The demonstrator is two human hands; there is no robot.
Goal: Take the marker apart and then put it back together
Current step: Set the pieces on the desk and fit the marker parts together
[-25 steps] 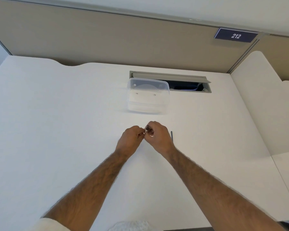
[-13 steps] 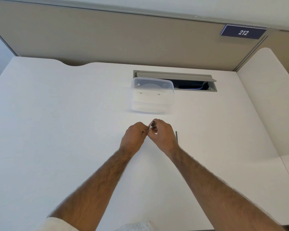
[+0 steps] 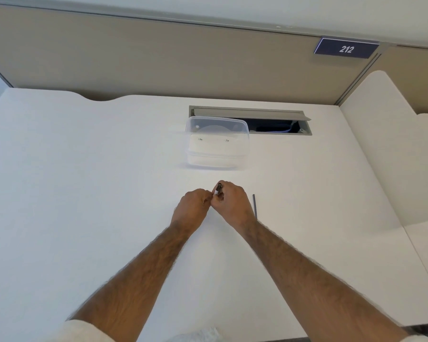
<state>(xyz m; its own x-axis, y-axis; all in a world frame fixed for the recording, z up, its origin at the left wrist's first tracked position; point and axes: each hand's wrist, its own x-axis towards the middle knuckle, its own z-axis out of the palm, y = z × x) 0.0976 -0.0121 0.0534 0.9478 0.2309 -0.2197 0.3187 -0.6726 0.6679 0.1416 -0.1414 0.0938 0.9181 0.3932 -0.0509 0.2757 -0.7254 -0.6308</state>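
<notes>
Both hands meet over the middle of the white desk [image 3: 84,193]. My right hand [image 3: 232,204] grips the marker [image 3: 218,189], whose white barrel and dark end stick up between the fingers. My left hand [image 3: 192,209] pinches the marker's near end with its fingertips, and that end is hidden by the fingers. A thin dark rod [image 3: 255,206], a part of the marker, lies flat on the desk just right of my right hand, apart from it.
A clear plastic container [image 3: 216,144] stands on the desk beyond my hands. Behind it is an open cable slot [image 3: 277,125] in the desk. A beige partition wall with a "212" sign [image 3: 346,48] closes the back. A second desk section [image 3: 386,144] adjoins on the right.
The hands stay joined on the marker. The marker's dark end has tipped a little further up and out of my right hand's fingers. The camera view has shifted slightly.
</notes>
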